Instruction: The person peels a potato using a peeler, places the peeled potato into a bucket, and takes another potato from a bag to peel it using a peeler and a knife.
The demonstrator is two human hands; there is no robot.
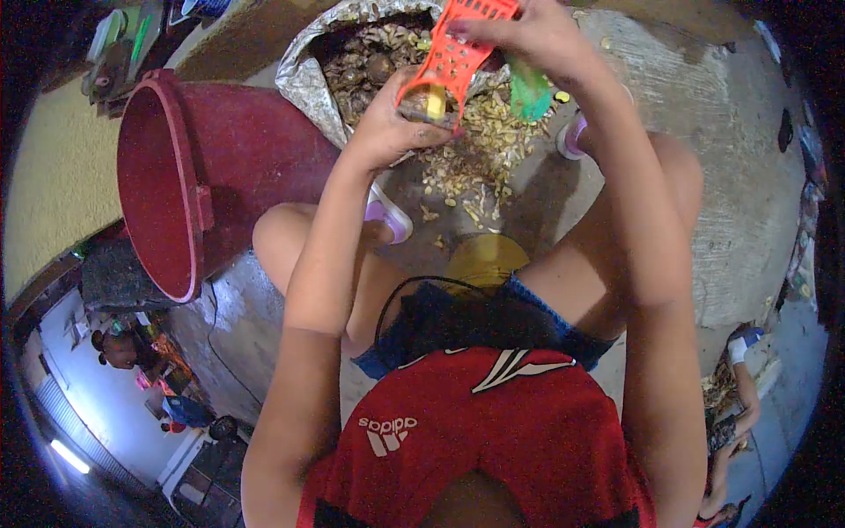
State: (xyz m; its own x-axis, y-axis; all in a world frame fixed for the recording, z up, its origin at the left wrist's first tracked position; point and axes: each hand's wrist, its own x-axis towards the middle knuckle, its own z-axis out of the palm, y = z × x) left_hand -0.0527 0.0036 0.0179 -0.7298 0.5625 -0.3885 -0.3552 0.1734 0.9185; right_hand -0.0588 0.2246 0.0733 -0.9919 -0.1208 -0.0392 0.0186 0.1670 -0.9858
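Observation:
Above the floor scraps, both hands are on an orange perforated plastic piece (455, 62), which looks like a small slatted basket and tilts upward. My left hand (392, 128) is closed around its lower end, where a yellowish piece (436, 102) shows within the opening. At the upper end, my right hand (541, 40) grips its edge, thumb across the orange plastic. A green plastic item (530, 91) shows just below my right hand; whether that hand also holds it, I cannot tell. Behind my left hand, a whitish sack (304, 75) lies open with brown, lumpy contents (374, 66).
Pale peel-like scraps (480, 145) are scattered over the floor between my feet. A large dark-red tub (255, 132) lies on its side at left. Something yellow and round (484, 260) is between my thighs. Other people (735, 396) sit at the lower right and far left.

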